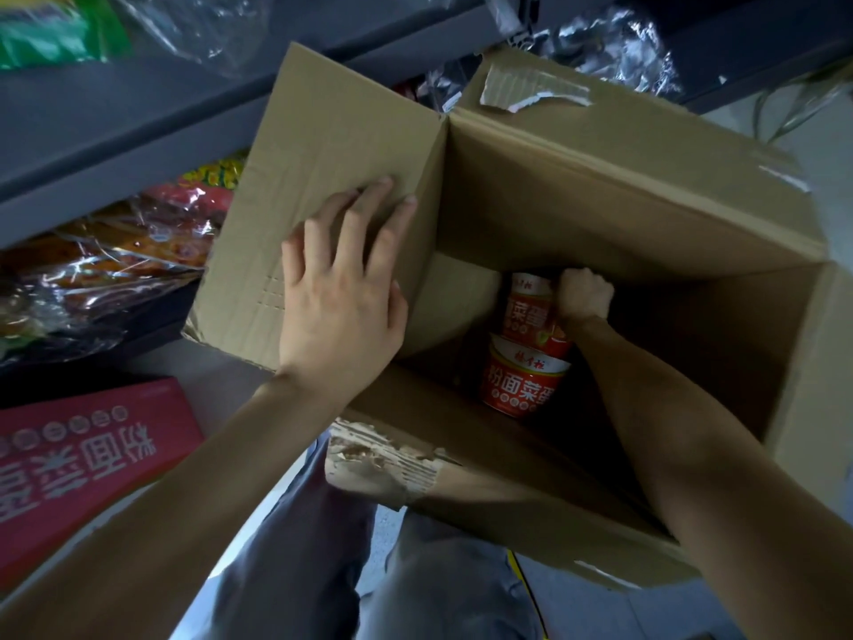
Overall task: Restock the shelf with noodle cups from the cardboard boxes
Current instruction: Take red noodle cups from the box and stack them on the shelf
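Right hand (585,292) grips a light, crushable cup (531,311) by its rim; left hand (344,293) presses flat on the flap (323,145).

Box (600,187): plain brown cardboard. Cups (526,385): red-orange, white rim band, white lettering. Carton (83,464): red, white characters. Shelf (92,113): grey-blue. Trousers (323,570): grey. Packet (46,30): green.

Left hand (341,288): palm down, fingers straight and slightly spread, pressed flat; thumb stretched to the right. Left forearm bare, rising from the lower left corner of the view. Right hand (584,293): knuckles up, fingers curled tight in a grip, reaching deep and away from the body. Right forearm bare, extended from the lower right edge.
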Tool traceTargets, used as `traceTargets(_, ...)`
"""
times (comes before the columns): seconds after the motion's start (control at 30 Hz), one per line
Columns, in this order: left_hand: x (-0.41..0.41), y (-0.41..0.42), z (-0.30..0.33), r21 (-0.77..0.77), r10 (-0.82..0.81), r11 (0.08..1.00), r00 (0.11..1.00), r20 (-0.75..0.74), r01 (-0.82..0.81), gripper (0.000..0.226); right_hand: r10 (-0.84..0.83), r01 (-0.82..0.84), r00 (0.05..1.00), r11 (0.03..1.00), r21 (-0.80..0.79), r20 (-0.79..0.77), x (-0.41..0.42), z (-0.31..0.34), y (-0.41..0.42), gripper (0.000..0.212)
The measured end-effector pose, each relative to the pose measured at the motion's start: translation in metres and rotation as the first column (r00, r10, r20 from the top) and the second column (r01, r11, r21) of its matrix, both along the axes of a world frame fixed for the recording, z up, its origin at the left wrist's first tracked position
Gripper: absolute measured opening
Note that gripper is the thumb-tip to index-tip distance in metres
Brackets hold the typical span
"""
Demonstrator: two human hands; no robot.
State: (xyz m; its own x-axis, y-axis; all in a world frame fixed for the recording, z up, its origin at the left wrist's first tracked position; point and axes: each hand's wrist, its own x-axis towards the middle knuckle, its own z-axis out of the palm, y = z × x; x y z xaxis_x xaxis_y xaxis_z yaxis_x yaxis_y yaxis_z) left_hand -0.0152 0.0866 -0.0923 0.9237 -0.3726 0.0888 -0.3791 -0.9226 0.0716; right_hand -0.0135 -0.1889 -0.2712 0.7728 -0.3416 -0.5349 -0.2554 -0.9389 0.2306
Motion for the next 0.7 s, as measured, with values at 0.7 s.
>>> traceTargets(0.7, 0.000, -0.003, -0.005, -0.025, 0.007, 1.000, 0.999, 0.036, -0.006, 0.065, -0.174, 0.115, 0.967, 0.949, 0.294, 0.183, -0.012, -0.012, 0.002, 0.026)
